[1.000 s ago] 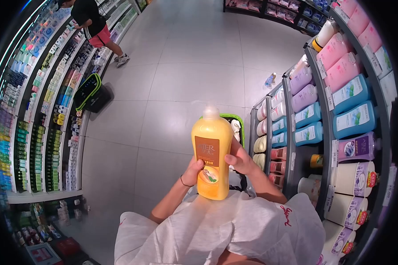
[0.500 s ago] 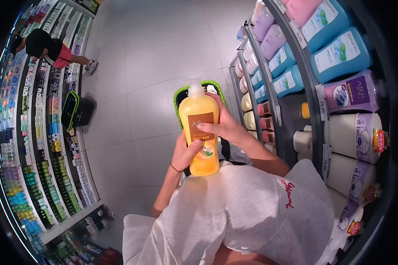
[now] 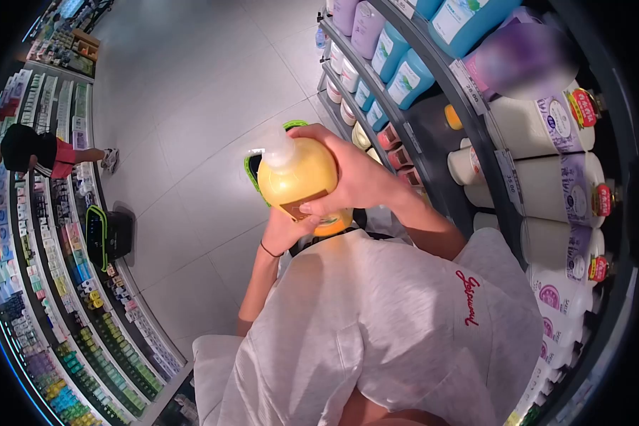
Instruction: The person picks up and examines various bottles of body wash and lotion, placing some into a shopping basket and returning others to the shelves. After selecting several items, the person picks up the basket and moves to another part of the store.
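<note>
A yellow pump bottle (image 3: 296, 172) with a clear pump top and a brown label is in front of my chest, its top tilted up toward the camera. My right hand (image 3: 358, 176) wraps round its right side, thumb across the label. Low on the left side, my left hand (image 3: 285, 231) is closed round the bottle, with a dark band at the wrist. Behind the bottle, a shopping basket (image 3: 251, 170) shows only parts of its bright green rim.
On my right, a grey shelf (image 3: 413, 138) carries blue bottles (image 3: 409, 78), purple bottles (image 3: 368, 30) and large white bottles (image 3: 547, 177). Stocked shelves line the left, where a person (image 3: 35, 150) stands. A green-rimmed dark basket (image 3: 111, 236) is near that shelf.
The bottle has tipped, so its pump now points more toward the camera and its label is foreshortened. My right hand sits higher round it. The view has turned, shifting the shelves.
</note>
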`<state>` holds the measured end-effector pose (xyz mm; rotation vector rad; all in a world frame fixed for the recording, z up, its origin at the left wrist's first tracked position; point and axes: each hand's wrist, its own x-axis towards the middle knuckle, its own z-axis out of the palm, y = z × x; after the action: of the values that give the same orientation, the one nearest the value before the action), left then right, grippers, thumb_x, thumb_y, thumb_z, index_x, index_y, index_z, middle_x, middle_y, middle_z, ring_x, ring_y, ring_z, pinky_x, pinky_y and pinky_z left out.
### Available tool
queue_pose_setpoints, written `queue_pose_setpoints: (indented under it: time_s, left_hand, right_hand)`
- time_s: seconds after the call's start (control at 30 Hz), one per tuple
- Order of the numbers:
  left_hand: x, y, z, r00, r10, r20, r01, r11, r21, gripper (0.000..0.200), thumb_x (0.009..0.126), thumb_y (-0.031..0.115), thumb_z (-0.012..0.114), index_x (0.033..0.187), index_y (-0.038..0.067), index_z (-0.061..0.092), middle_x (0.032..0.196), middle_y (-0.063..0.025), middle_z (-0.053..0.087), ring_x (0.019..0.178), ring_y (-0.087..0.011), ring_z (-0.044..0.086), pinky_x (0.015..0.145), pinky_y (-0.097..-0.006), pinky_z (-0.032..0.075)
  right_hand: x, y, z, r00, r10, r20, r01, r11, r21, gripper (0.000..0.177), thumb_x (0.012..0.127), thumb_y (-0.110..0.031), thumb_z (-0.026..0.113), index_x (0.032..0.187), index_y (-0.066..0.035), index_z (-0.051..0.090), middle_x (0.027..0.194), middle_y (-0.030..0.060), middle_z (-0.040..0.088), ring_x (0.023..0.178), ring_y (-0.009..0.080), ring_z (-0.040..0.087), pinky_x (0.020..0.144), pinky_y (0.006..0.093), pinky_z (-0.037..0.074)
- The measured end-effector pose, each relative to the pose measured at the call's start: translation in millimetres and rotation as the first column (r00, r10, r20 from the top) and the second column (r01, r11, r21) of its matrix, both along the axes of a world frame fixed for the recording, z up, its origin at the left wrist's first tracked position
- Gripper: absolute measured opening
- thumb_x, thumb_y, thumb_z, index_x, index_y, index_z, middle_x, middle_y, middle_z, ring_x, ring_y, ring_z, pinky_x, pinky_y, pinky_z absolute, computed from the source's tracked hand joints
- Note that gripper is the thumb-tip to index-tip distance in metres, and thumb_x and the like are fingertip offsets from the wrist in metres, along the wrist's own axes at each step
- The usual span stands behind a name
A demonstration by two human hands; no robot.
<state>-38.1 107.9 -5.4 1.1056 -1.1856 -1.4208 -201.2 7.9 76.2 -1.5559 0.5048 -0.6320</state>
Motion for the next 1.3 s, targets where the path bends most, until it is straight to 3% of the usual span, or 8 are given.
queue_pose_setpoints:
  time_s: [0.23, 0.37, 0.5, 0.77, 0.97, 1.13, 1.2, 1.3]
  left_hand:
    - [-5.3, -32.5, -10.3, 0.928, -0.27, 0.257, 0.291, 0.956, -0.046, 0.05, 0.078, 0.02, 0.069, 0.119, 0.003, 0.047, 0.117, -0.0138, 0.054, 0.11, -0.0247, 0.052, 0.092, -0.0353, 0.041]
    - [1.2, -25.5, -64.1, 0.974, -0.12, 0.193, 0.131, 0.99, -0.045, 0.054, 0.088, 0.025, 0.056, 0.132, 0.005, 0.032, 0.123, -0.0223, 0.049, 0.118, -0.0294, 0.047, 0.096, -0.0359, 0.038]
    - [36.3, 18.8, -152.4, 0.958, -0.047, 0.284, -0.042, 0.953, 0.299, 0.044, 0.09, 0.024, 0.053, 0.127, 0.002, 0.041, 0.109, -0.018, 0.059, 0.101, -0.0227, 0.057, 0.086, -0.032, 0.044]
    - [100.5, 175.9, -291.0, 0.832, 0.137, 0.537, -0.434, 0.765, 0.477, 0.038, 0.085, 0.025, 0.058, 0.113, 0.0, 0.053, 0.091, -0.0174, 0.065, 0.082, -0.0212, 0.063, 0.072, -0.0308, 0.049]
    - [119.7, 297.1, -433.9, 0.824, 0.204, 0.529, -0.543, 0.551, 0.634, 0.039, 0.085, 0.029, 0.055, 0.11, -0.002, 0.056, 0.101, -0.0178, 0.062, 0.091, -0.0216, 0.06, 0.077, -0.0327, 0.047]
    - [109.1, 298.5, -433.4, 0.796, 0.187, 0.576, -0.566, 0.569, 0.597, 0.044, 0.087, 0.033, 0.051, 0.111, -0.003, 0.056, 0.104, -0.0179, 0.062, 0.094, -0.0229, 0.059, 0.081, -0.0331, 0.046]
    - [103.1, 286.5, -426.4, 0.769, 0.505, 0.393, -0.623, 0.451, 0.639, 0.043, 0.087, 0.032, 0.05, 0.111, -0.003, 0.056, 0.105, -0.0181, 0.061, 0.096, -0.0235, 0.058, 0.083, -0.0332, 0.045]
    - [109.4, 271.7, -417.0, 0.788, 0.481, 0.384, -0.589, 0.408, 0.698, 0.043, 0.087, 0.033, 0.05, 0.11, -0.003, 0.056, 0.104, -0.0171, 0.061, 0.096, -0.023, 0.057, 0.083, -0.0326, 0.044]
  right_hand:
    - [-20.8, 25.6, -1.1, 0.921, -0.345, -0.181, 0.195, 0.81, -0.553, 0.062, 0.065, -0.009, 0.073, 0.121, -0.012, 0.047, 0.11, 0.0102, 0.057, 0.098, 0.0309, 0.058, 0.081, 0.0373, 0.049]
    - [-37.8, 12.6, -24.3, 0.76, -0.601, -0.246, 0.354, 0.701, -0.619, 0.061, 0.065, -0.008, 0.072, 0.12, -0.011, 0.048, 0.11, 0.0112, 0.057, 0.099, 0.031, 0.057, 0.083, 0.0361, 0.047]
    - [-61.0, 5.7, -37.3, 0.623, -0.709, -0.33, 0.424, 0.661, -0.619, 0.056, 0.067, -0.007, 0.07, 0.118, -0.01, 0.048, 0.111, 0.0125, 0.056, 0.099, 0.0338, 0.056, 0.083, 0.0381, 0.047]
    - [-117.2, -15.7, -91.3, 0.62, -0.778, -0.1, 0.334, 0.377, -0.864, 0.059, 0.066, -0.002, 0.073, 0.119, -0.007, 0.048, 0.116, 0.0131, 0.055, 0.107, 0.0311, 0.054, 0.091, 0.0354, 0.043]
    - [-142.8, -22.4, -112.2, 0.514, -0.845, -0.148, 0.386, 0.382, -0.84, 0.063, 0.066, -0.002, 0.075, 0.122, -0.007, 0.046, 0.115, 0.0148, 0.052, 0.105, 0.0302, 0.053, 0.09, 0.0352, 0.043]
    - [-150.7, -30.2, -124.5, 0.454, -0.873, -0.176, 0.462, 0.4, -0.792, 0.064, 0.066, -0.004, 0.075, 0.124, -0.007, 0.046, 0.113, 0.0145, 0.051, 0.103, 0.0305, 0.053, 0.089, 0.0354, 0.043]
    - [-151.6, -33.4, -124.0, 0.423, -0.891, -0.164, 0.5, 0.381, -0.778, 0.066, 0.066, -0.005, 0.076, 0.124, -0.007, 0.045, 0.113, 0.0146, 0.051, 0.103, 0.0305, 0.053, 0.089, 0.036, 0.043]
    - [-157.7, -40.1, -132.5, 0.394, -0.904, -0.165, 0.509, 0.364, -0.78, 0.067, 0.066, -0.005, 0.076, 0.125, -0.007, 0.045, 0.114, 0.0146, 0.052, 0.104, 0.0313, 0.053, 0.089, 0.0367, 0.043]
